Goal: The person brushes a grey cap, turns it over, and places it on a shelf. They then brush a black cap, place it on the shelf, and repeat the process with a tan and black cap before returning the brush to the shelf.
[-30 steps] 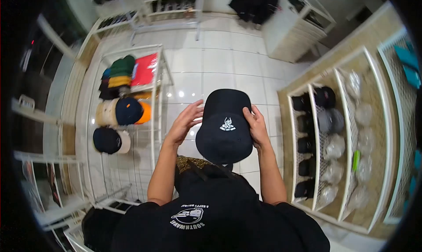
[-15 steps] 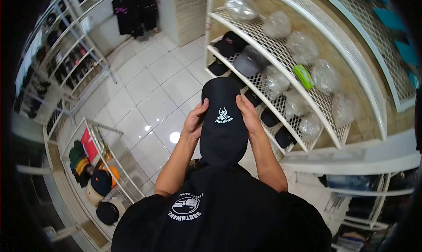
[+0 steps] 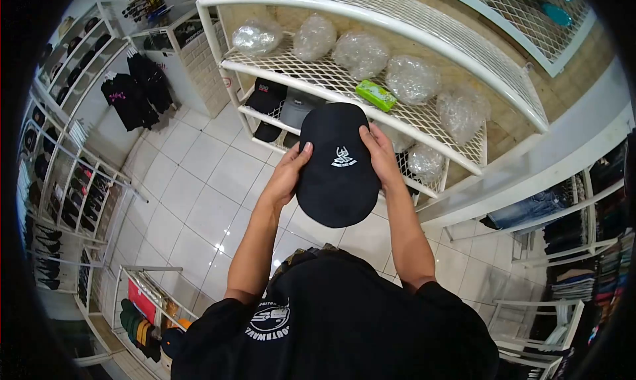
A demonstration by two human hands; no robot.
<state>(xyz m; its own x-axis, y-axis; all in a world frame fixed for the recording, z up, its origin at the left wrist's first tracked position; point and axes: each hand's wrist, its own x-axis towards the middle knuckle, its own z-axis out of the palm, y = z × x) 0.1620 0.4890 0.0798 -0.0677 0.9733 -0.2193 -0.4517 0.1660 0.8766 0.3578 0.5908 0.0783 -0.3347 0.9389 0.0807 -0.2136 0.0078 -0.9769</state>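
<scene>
A black cap (image 3: pixel 336 191) with a small white emblem on its front is held up between my two hands, its brim toward the shelves. My left hand (image 3: pixel 289 172) grips the cap's left edge, thumb on top and the other fingers underneath. On the right edge, my right hand (image 3: pixel 380 153) holds it the same way near the brim. Just beyond the cap is a white mesh shelf rack (image 3: pixel 331 67). Its lower shelf bears a grey cap (image 3: pixel 299 108) and a black cap with lettering (image 3: pixel 267 96).
Clear plastic-wrapped bundles (image 3: pixel 412 80) and a green packet (image 3: pixel 375 96) lie on the upper shelf. At lower left is a low rack (image 3: pixel 154 269) with caps. Hanging black shirts (image 3: pixel 126 102) are at upper left; clothing racks (image 3: pixel 563 287) stand at right.
The view has turned toward the shelf rack, which now appears further left. The cap has tilted and shows more of its crown. Both hands keep their hold.
</scene>
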